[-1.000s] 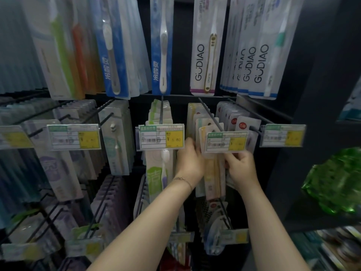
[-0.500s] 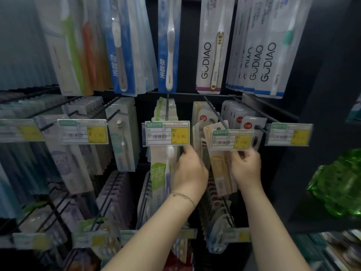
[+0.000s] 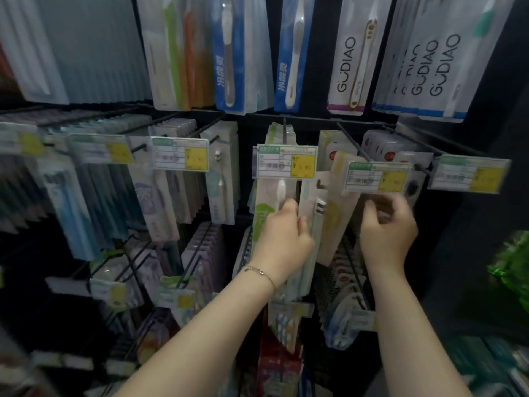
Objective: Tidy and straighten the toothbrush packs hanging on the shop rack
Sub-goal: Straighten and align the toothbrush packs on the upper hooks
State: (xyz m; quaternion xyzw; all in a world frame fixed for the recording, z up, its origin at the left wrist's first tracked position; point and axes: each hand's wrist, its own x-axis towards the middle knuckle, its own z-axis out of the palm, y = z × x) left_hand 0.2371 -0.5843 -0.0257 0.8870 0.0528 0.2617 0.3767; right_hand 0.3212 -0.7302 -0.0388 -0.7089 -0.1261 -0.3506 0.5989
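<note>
Through the head camera I see my left hand (image 3: 282,236) just below the middle price tag (image 3: 286,161), its grip curled round the edge of a pale toothbrush pack (image 3: 318,190). This pack stands nearly upright at the tag's lower right corner, beside the green-labelled pack (image 3: 262,219) hanging under the tag. Farther right of that tag my right hand (image 3: 386,233) is blurred with its fingers curled, so I cannot tell whether its grip pinches anything, and between the hands a yellow pack (image 3: 335,216) hangs tilted, top leaning right.
</note>
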